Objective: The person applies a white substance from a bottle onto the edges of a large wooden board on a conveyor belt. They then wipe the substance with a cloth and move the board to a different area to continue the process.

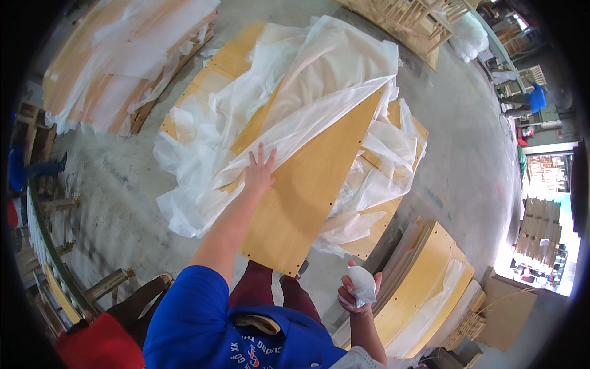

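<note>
My left hand (259,172) lies flat, fingers spread, on a yellow wooden panel (307,190) at the edge of a thin white translucent sheet (319,86) draped over it. The panel tops a stack of similar panels with more white sheets between them. My right hand (357,290) is held near my body, closed around a bunched white cloth (362,284). Dark red trousers and a blue shirt show below.
Another stack of panels with white sheets (117,61) lies at the upper left. Curved yellow panels (430,270) stand at the lower right. Wooden frames (418,18) sit at the top. A person in blue (536,98) stands far right. Grey concrete floor (110,184) surrounds the stack.
</note>
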`<action>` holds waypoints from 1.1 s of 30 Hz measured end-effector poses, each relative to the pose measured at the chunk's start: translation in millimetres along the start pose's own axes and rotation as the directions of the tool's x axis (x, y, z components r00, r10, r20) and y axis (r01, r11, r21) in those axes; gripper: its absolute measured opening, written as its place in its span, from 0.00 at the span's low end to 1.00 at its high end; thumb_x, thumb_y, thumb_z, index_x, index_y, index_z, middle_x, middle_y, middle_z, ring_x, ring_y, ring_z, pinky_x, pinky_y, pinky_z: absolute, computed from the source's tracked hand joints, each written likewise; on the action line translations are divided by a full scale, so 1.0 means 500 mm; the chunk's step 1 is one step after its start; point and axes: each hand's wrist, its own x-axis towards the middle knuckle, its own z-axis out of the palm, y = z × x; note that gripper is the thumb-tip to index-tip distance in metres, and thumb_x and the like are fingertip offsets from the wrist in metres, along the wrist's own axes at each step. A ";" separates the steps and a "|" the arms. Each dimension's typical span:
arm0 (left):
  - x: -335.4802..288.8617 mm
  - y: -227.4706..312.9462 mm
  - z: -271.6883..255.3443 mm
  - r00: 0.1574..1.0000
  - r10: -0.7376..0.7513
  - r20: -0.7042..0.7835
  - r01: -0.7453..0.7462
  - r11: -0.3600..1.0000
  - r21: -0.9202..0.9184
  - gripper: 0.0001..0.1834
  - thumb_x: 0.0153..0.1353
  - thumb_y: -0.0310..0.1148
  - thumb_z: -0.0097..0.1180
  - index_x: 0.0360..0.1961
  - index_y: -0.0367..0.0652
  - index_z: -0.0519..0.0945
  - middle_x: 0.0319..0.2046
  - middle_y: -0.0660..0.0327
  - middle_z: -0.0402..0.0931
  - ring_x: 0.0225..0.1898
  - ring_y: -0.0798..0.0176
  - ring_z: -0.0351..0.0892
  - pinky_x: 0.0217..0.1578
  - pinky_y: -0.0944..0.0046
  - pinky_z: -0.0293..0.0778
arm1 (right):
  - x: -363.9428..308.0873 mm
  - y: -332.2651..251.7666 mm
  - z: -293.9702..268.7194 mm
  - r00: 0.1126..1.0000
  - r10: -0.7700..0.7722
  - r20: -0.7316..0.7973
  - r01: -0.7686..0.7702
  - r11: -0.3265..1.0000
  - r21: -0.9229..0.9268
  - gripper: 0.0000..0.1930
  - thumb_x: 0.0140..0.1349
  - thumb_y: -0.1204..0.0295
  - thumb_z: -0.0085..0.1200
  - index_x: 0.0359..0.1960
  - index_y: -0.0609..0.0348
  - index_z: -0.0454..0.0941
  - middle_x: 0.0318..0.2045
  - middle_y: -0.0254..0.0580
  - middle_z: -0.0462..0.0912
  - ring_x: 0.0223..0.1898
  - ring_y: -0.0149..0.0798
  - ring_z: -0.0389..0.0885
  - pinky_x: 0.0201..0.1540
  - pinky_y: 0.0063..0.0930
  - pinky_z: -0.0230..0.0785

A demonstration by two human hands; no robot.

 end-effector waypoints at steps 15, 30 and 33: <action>-0.556 -0.654 -0.161 -0.391 -0.819 -0.420 0.418 0.249 -0.874 0.14 0.57 0.33 0.44 0.38 0.41 0.81 0.38 0.53 0.80 0.41 0.56 0.79 0.44 0.58 0.74 | 0.234 -0.070 -0.017 0.990 0.143 0.004 -0.141 0.981 -0.137 0.43 0.57 0.35 0.42 0.63 0.58 0.58 0.29 0.51 0.73 0.15 0.36 0.65 0.15 0.24 0.57; -0.682 -0.030 0.339 0.732 -0.449 0.513 0.562 -0.029 -0.827 0.17 0.65 0.43 0.42 0.40 0.39 0.75 0.34 0.60 0.76 0.39 0.59 0.74 0.42 0.56 0.71 | 0.215 -0.172 -0.024 0.855 0.516 0.051 -0.495 0.842 -0.212 0.41 0.60 0.38 0.41 0.64 0.59 0.56 0.33 0.53 0.73 0.18 0.39 0.68 0.19 0.24 0.61; -0.671 0.189 0.434 0.672 0.135 0.728 0.678 -0.508 -0.531 0.16 0.64 0.46 0.45 0.42 0.47 0.74 0.29 0.65 0.75 0.24 0.68 0.74 0.24 0.65 0.73 | 0.168 -0.202 -0.061 0.862 0.506 -0.002 -0.493 0.839 -0.232 0.41 0.60 0.38 0.41 0.65 0.59 0.55 0.32 0.54 0.73 0.17 0.38 0.68 0.17 0.24 0.60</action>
